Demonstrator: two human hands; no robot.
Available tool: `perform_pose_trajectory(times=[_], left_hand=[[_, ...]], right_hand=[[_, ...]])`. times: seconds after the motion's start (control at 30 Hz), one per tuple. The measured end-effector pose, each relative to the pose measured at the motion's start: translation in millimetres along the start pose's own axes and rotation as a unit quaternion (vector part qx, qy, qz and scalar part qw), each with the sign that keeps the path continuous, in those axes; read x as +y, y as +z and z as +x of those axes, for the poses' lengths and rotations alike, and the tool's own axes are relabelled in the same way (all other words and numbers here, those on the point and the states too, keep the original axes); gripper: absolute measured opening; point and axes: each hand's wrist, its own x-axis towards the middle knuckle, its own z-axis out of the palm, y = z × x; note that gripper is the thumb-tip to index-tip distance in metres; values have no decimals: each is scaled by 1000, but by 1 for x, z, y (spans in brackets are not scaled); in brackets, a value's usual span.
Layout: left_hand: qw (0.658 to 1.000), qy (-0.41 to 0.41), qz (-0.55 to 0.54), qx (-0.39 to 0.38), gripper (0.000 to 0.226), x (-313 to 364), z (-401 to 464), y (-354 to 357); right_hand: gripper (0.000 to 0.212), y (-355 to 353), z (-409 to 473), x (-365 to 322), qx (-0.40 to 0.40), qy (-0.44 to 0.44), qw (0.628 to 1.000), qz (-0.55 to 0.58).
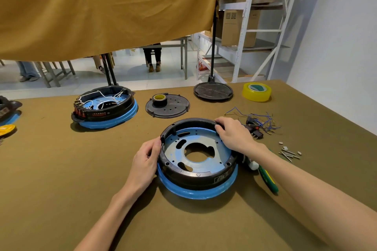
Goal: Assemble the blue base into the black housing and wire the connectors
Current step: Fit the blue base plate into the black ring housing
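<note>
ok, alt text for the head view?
Both hands grip the black housing seated on the blue base, left hand at its left rim, right hand at its far right rim. Loose wires lie right.

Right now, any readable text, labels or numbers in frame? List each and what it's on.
None can be read.
Label on the front wall of the black housing held by both hands: white marks, blurred.
White print on the side of the wired housing further back: too small.
Printed squares on the cardboard box on the shelf: illegible.
Green print inside the yellow tape roll: blurred.
</note>
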Motion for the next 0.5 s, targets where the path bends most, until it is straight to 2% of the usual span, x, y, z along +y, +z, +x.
perform_pose_trajectory(times=[0.27,0.5], left_hand=[[1000,-3,24,3,66,-5,9,2],[1000,-4,4,22,64,-5,10,4]], right_hand=[[34,5,7,6,10,-10,1000,13],[34,4,6,4,16,-8,1000,-1]])
